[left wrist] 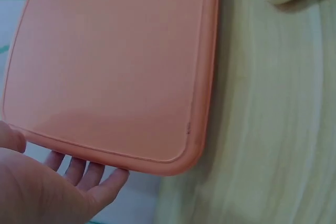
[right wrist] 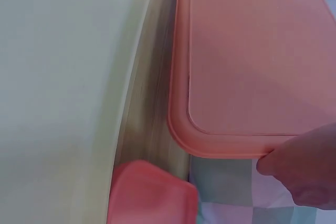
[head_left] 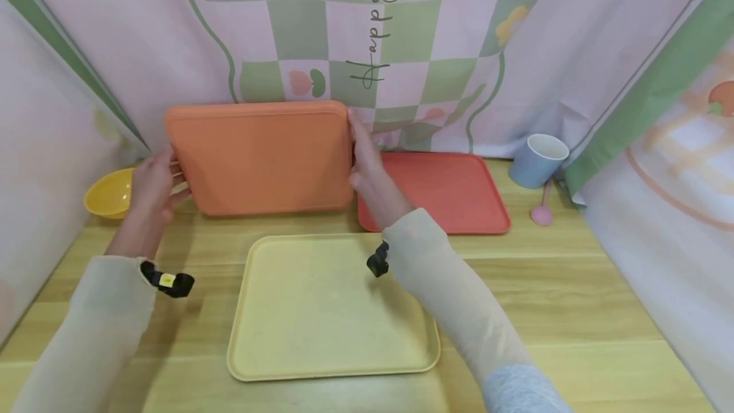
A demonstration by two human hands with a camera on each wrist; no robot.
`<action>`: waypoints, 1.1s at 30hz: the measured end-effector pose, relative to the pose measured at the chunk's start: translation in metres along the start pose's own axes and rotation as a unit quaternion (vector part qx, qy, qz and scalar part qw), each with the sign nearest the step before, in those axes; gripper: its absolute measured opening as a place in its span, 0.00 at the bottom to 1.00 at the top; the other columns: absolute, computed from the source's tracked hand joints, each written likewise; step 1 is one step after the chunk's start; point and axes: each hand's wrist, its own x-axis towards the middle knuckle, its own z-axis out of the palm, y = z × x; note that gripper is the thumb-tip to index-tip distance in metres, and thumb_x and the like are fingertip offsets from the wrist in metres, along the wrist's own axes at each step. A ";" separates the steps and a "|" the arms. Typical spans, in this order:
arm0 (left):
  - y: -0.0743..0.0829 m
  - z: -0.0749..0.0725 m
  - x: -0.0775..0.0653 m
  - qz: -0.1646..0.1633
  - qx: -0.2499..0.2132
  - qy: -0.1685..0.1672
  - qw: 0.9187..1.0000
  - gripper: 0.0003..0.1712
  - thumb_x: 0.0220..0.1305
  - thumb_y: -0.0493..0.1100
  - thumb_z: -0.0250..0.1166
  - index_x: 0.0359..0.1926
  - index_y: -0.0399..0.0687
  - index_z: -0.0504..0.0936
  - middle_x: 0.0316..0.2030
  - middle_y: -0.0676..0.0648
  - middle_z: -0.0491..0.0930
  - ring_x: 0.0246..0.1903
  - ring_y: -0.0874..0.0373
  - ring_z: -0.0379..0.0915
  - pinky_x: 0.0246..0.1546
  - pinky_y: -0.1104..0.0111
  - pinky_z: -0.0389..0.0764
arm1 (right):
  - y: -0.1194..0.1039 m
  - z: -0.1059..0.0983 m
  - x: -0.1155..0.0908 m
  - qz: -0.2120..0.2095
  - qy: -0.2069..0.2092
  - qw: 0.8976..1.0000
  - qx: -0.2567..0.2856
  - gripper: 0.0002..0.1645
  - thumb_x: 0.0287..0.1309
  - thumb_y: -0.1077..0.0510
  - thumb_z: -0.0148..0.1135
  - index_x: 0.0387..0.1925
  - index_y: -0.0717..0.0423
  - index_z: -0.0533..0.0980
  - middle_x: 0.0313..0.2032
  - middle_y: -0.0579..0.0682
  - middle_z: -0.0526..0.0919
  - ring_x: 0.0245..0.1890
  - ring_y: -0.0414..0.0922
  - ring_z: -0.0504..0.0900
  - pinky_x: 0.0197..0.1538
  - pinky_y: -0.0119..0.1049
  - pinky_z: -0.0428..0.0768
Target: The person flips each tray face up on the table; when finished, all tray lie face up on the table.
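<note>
An orange tray (head_left: 264,158) is tipped up steeply near the back curtain, its flat face towards me and its lower long edge close over the table. My left hand (head_left: 153,187) grips its left short side, with the thumb at the front and the fingertips (left wrist: 113,182) behind the rim in the left wrist view. At the opposite short side, my right hand (head_left: 367,155) holds the edge; its fingers are mostly hidden in the right wrist view. Below lies a pale yellow tray (head_left: 332,311), flat on the table. A red tray (head_left: 441,193) lies flat behind my right forearm.
A yellow bowl (head_left: 109,195) sits at the far left beside my left hand. At the back right stand a blue cup (head_left: 536,161) and a pink spoon (head_left: 541,214). A checked curtain (head_left: 355,30) closes off the back of the wooden table (head_left: 550,311).
</note>
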 end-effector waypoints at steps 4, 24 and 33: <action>0.006 0.001 -0.004 -0.016 -0.013 0.017 1.000 0.25 0.77 0.65 0.49 0.42 0.50 0.78 0.34 0.55 0.81 0.36 0.61 0.78 0.33 0.66 0.84 | -0.002 -0.002 -0.002 -0.030 -0.008 1.000 0.000 0.18 0.66 0.38 0.64 0.36 0.47 0.84 0.41 0.44 0.84 0.45 0.42 0.79 0.55 0.35 0.74; 0.003 -0.001 -0.010 -0.044 -0.089 -0.026 0.995 0.22 0.68 0.63 0.64 0.30 0.51 0.82 0.28 0.52 0.80 0.34 0.58 0.78 0.39 0.66 0.83 | 0.001 -0.006 -0.005 -0.169 -0.001 0.986 -0.012 0.23 0.73 0.52 0.52 0.18 0.48 0.73 0.24 0.41 0.74 0.32 0.38 0.73 0.42 0.30 0.72; 0.002 -0.009 -0.009 -0.114 -0.059 -0.117 0.985 0.47 0.64 0.73 0.60 0.71 0.48 0.61 0.47 0.46 0.78 0.51 0.54 0.76 0.45 0.68 0.82 | 0.003 -0.010 -0.003 -0.181 0.008 0.983 -0.002 0.24 0.71 0.59 0.44 0.17 0.51 0.74 0.20 0.42 0.73 0.24 0.38 0.70 0.35 0.30 0.70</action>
